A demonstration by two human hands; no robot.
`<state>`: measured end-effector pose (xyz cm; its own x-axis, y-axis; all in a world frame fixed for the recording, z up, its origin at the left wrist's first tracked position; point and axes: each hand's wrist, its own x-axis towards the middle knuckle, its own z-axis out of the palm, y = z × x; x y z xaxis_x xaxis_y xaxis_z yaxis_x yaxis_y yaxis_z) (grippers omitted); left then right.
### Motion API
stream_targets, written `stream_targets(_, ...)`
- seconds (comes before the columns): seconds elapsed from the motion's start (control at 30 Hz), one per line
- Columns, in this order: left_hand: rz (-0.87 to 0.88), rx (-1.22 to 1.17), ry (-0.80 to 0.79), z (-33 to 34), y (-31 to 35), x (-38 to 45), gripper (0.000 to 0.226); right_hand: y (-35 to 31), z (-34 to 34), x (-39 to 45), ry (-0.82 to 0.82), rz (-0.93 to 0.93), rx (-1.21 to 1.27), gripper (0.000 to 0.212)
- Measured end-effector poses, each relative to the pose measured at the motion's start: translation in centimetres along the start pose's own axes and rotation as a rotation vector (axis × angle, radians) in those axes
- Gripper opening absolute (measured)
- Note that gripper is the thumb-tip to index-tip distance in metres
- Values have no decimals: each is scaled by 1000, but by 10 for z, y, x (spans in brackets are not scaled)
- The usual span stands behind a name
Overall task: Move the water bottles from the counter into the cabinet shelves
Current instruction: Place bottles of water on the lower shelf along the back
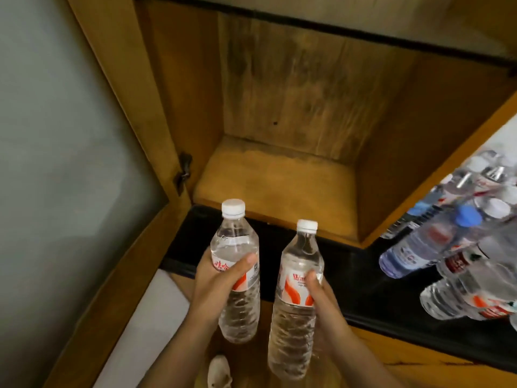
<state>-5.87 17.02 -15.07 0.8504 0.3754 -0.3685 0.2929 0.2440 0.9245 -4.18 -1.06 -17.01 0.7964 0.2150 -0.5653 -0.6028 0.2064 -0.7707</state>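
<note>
Both hands grip upright water bottles around their labels: left hand holds the shorter bottle, right hand the taller bottle. Ahead of both grips lies the open cabinet shelf; right of them, more bottles crowd the black counter.

Clear bottles — white caps, red-orange labels, brown wood cabinet, black counter — one blue cap.

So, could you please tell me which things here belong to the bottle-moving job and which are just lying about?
Part of the job:
- bottle in the left hand
- bottle in the right hand
- cabinet shelf
- bottles waiting on the counter

Just lying about:
- open cabinet door
- shoe on the floor
</note>
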Motion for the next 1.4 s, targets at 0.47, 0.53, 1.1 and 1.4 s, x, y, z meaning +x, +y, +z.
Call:
stream_targets(0.47,292,98,-68,50,74,139,81,-112,21,116,145,-428,-110,69)
stream_targets(0.53,328,133,-62,59,78,160,75,-125,22,133,163,-488,-163,67)
stream_targets(1.1,292,151,-153,76,47,210,82,-110,4,185,224,-536,-519,94)
stream_targets(1.4,294,261,-213,65,43,216,81,-118,-2,189,112,-552,-729,77)
